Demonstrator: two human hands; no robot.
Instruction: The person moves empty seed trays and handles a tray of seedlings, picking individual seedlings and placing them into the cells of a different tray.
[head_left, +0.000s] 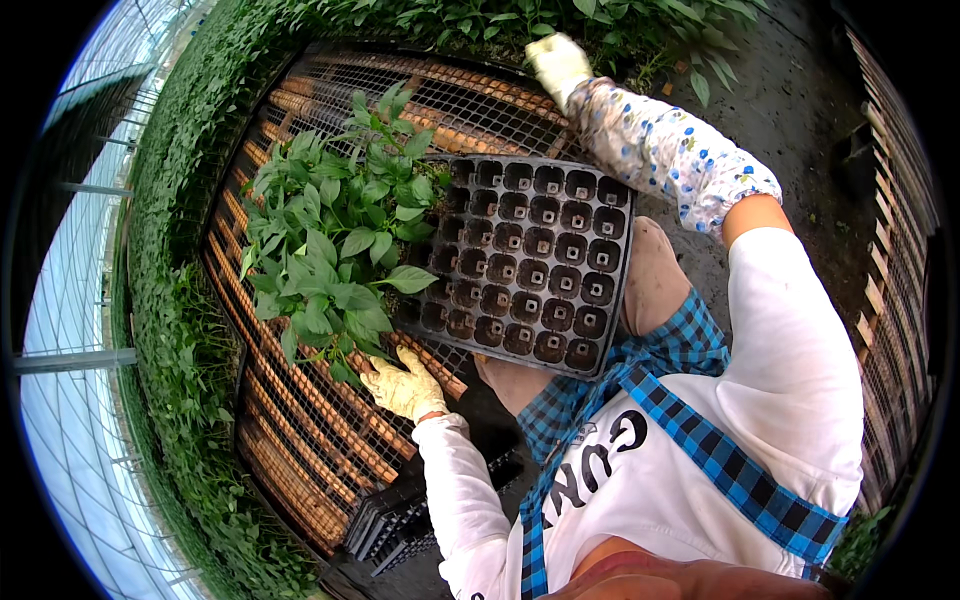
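A black plastic cell tray (531, 262) rests partly over my knees and partly on a mesh-topped slatted bench. Leafy green seedlings (330, 240) fill its far left end, while many cells on my side hold no plants. My left hand (405, 384), in a pale glove, is at the tray's lower left beside the seedlings, fingers spread; leaves hide whether a fingertip touches the tray or plants. My right hand (559, 66), gloved and slightly blurred, is curled at the edge of the seedlings at the top (480, 26); whether it grips anything is hidden.
The wooden slats under black mesh (322, 435) carry the tray's far end. Dense seedlings (187, 352) border the bench at left. Stacked black trays (390, 525) lie below my left forearm. Another slatted bench (896, 300) stands at right, beyond dark ground (795, 135).
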